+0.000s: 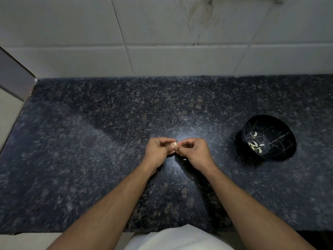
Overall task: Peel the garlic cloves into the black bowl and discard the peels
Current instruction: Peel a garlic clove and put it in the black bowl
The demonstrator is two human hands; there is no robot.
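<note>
Above the middle of the dark granite counter (90, 159), my left hand (158, 152) and right hand (193, 152) meet, fingers curled, both pinching one garlic clove (174, 144) between their tips. Well off to my right stands the black bowl (269, 138), with several peeled cloves (255, 144) lying inside it.

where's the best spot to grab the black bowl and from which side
Take the black bowl by its rim on the near left edge, coming from the left, probably with the right hand. It tilts, open toward the person, so that edge is nearest.
</note>
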